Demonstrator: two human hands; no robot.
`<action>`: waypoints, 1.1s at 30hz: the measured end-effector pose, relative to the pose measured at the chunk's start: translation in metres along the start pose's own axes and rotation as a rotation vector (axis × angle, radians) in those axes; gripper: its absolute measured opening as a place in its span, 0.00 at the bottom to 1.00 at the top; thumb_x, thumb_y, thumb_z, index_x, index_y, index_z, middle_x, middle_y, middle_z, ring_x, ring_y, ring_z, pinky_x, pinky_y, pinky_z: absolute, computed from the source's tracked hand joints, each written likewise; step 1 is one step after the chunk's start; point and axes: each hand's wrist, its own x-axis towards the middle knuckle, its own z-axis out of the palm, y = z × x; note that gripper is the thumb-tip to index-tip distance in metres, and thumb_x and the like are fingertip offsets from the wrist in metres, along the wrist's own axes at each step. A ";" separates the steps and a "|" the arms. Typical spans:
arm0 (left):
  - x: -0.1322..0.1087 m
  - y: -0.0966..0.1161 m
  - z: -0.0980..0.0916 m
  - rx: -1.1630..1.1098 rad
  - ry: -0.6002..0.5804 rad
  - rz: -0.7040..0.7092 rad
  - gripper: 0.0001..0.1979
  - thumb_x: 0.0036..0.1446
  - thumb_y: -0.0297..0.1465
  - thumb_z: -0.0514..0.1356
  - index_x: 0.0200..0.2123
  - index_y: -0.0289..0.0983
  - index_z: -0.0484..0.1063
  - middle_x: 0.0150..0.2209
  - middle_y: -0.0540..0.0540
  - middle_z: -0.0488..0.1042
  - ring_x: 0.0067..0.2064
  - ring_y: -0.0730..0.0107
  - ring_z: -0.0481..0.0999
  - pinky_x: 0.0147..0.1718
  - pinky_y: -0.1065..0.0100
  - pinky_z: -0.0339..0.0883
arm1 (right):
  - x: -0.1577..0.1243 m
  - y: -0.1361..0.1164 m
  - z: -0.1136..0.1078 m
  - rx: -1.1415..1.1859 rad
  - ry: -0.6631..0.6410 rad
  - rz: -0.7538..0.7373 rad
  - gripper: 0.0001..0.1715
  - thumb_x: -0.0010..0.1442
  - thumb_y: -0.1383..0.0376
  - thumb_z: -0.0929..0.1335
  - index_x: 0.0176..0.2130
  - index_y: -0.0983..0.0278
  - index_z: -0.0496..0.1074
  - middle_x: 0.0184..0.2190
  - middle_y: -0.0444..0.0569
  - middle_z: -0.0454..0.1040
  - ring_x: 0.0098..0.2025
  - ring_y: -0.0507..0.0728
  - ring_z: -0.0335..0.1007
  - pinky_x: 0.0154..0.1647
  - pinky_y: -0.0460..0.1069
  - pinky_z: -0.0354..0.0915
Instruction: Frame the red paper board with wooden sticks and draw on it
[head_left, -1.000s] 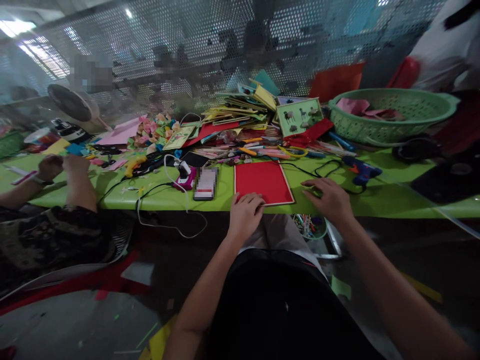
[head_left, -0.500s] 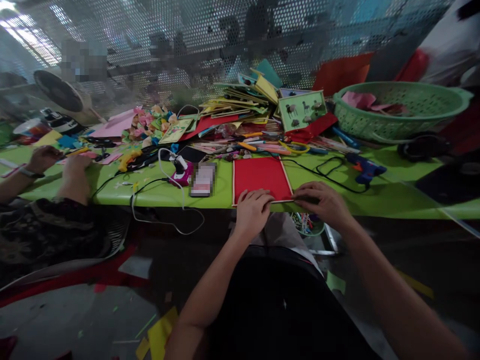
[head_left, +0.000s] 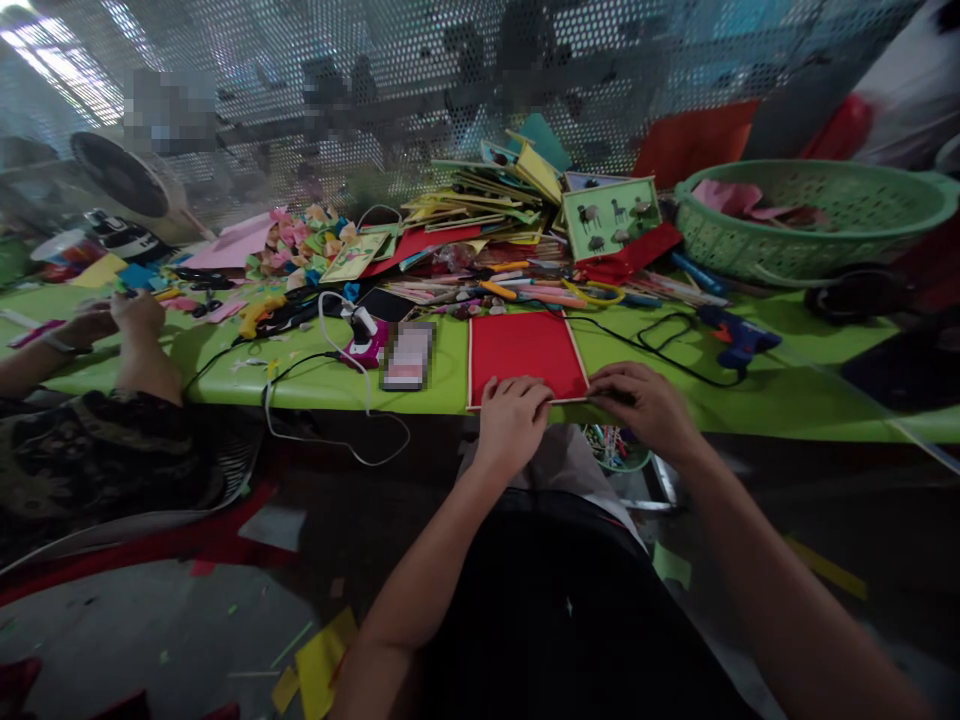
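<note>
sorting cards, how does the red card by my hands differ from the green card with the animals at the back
The red card lies flat at the near edge of the table; the green card leans tilted on the paper pile. The red card's face is plain; the green card carries small animal figures. The left hand and right hand touch the red card; nothing touches the green card. Both are rectangles with pale borders.

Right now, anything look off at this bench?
Yes. A white cable droops in a loop off the near edge of the green table, yellow paper scraps litter the floor below, and the card pile at the back is heaped askew. Red card looks intact.
</note>
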 end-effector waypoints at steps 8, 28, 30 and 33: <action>0.003 0.013 0.007 -0.009 0.022 -0.067 0.04 0.69 0.31 0.62 0.43 0.48 0.77 0.53 0.54 0.83 0.56 0.63 0.77 0.68 0.50 0.50 | 0.000 0.000 0.002 0.045 0.031 0.038 0.08 0.63 0.55 0.72 0.38 0.53 0.83 0.43 0.50 0.83 0.48 0.63 0.77 0.53 0.62 0.70; 0.006 0.012 0.010 -0.069 0.053 -0.095 0.04 0.66 0.28 0.64 0.39 0.44 0.76 0.47 0.50 0.83 0.52 0.61 0.77 0.68 0.47 0.49 | -0.009 0.068 -0.109 -0.250 0.330 0.953 0.24 0.68 0.54 0.71 0.59 0.61 0.72 0.58 0.53 0.75 0.53 0.61 0.76 0.53 0.62 0.75; 0.006 0.013 0.009 -0.056 0.041 -0.093 0.04 0.66 0.28 0.64 0.39 0.44 0.75 0.47 0.51 0.83 0.51 0.61 0.77 0.68 0.47 0.49 | 0.005 0.071 -0.107 -0.274 0.316 1.021 0.25 0.68 0.54 0.71 0.60 0.61 0.72 0.59 0.54 0.74 0.54 0.61 0.75 0.54 0.62 0.74; 0.008 0.015 0.006 -0.036 0.017 -0.084 0.04 0.66 0.28 0.65 0.39 0.44 0.75 0.46 0.51 0.83 0.51 0.60 0.77 0.67 0.46 0.51 | 0.019 0.074 -0.106 -0.287 0.320 1.114 0.25 0.68 0.54 0.71 0.60 0.60 0.72 0.59 0.53 0.74 0.55 0.62 0.75 0.55 0.62 0.74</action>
